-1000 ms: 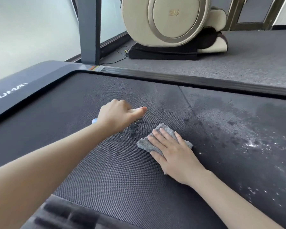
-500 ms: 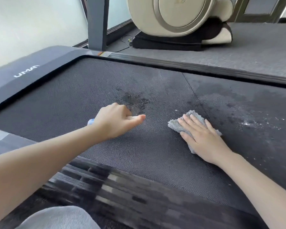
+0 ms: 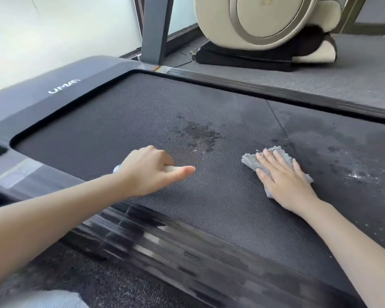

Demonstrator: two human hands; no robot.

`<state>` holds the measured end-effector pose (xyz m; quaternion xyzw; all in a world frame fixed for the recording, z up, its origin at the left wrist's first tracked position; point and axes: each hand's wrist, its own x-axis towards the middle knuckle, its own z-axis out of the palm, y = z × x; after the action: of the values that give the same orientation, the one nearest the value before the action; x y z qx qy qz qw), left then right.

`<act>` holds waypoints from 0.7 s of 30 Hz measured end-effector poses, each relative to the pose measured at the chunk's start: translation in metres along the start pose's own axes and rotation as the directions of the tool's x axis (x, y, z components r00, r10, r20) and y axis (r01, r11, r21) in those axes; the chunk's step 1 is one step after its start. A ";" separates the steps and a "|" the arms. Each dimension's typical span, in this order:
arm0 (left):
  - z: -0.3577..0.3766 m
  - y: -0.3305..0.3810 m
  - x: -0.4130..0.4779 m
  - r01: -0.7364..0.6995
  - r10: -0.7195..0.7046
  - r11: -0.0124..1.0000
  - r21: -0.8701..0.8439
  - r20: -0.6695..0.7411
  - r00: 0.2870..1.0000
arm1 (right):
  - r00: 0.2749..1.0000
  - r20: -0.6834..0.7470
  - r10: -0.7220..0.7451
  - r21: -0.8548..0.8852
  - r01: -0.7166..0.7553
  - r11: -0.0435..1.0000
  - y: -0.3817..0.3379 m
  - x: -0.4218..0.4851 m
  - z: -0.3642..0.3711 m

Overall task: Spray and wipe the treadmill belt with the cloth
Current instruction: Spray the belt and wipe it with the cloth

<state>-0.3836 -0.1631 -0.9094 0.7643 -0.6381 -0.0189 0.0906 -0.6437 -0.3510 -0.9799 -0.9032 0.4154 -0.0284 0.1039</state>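
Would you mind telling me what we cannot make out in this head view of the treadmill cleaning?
Spray bottle: head view, nearly all hidden inside the left hand; only a pale blue tip shows.
Cloth: middle covered by the right hand.
Near side rail: smeared by motion blur.
Massage chair: cut off by the top edge.

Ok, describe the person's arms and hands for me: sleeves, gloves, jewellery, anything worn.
Nothing is worn on either. The left hand and right hand have no gloves or rings, and neither wrist has a watch or bracelet. The left arm and right arm are uncovered as far as the frame shows, with no sleeve in view.
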 end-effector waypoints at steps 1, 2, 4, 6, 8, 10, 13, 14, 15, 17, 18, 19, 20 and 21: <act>-0.003 -0.005 -0.001 0.012 -0.012 1.000 -0.006 -0.013 1.000 | 1.000 -0.005 0.010 -0.001 -0.010 1.000 -0.004 0.008 0.000; -0.006 -0.010 -0.002 0.026 -0.026 1.000 -0.010 -0.025 0.999 | 1.000 -0.007 0.017 -0.004 -0.017 1.000 -0.010 0.016 0.000; -0.013 -0.021 -0.002 0.053 -0.055 0.998 -0.030 -0.053 0.997 | 1.000 0.001 -0.027 -0.004 0.027 1.000 -0.030 0.032 0.002; -0.021 -0.032 0.000 0.084 -0.089 0.995 -0.061 -0.087 0.992 | 0.978 0.022 -0.207 -0.002 0.207 0.978 -0.063 0.039 0.006; -0.029 -0.044 0.001 0.125 -0.135 0.989 -0.083 -0.119 0.984 | 0.886 0.055 -0.461 0.022 0.461 0.887 -0.105 0.033 0.011; -0.034 -0.057 0.003 0.160 -0.170 0.984 -0.076 -0.158 0.973 | 0.755 0.100 -0.648 0.073 0.644 0.762 -0.147 0.023 0.016; -0.038 -0.074 0.009 0.187 -0.202 0.978 -0.086 -0.206 0.958 | 0.585 0.093 -0.806 0.058 0.805 0.590 -0.195 0.027 0.026; -0.039 -0.077 0.012 0.199 -0.215 0.975 -0.094 -0.215 0.953 | 0.544 0.089 -0.834 0.038 0.835 0.549 -0.205 0.033 0.028; -0.041 -0.080 0.015 0.210 -0.228 0.972 -0.104 -0.219 0.949 | 0.515 0.095 -0.852 0.026 0.854 0.519 -0.212 0.040 0.029; -0.042 -0.085 0.023 0.217 -0.240 0.968 -0.124 -0.228 0.944 | 0.489 0.119 -0.864 0.006 0.870 0.494 -0.217 0.059 0.031; -0.042 -0.086 0.028 0.212 -0.239 0.968 -0.135 -0.238 0.941 | 0.495 0.126 -0.860 -0.008 0.867 0.498 -0.216 0.070 0.031; -0.042 -0.086 0.032 0.209 -0.241 0.967 -0.147 -0.248 0.938 | 0.516 0.123 -0.848 -0.018 0.855 0.518 -0.215 0.083 0.030; -0.042 -0.087 0.037 0.210 -0.246 0.965 -0.159 -0.253 0.936 | 0.553 0.117 -0.825 -0.027 0.832 0.554 -0.212 0.098 0.029; -0.041 -0.088 0.042 0.218 -0.256 0.961 -0.169 -0.254 0.933 | 0.596 0.118 -0.794 -0.042 0.802 0.595 -0.210 0.117 0.028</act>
<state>-0.2843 -0.1846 -0.8802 0.8230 -0.5195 0.0320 0.2273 -0.4074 -0.3017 -0.9667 -0.9976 -0.0368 -0.0136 0.0569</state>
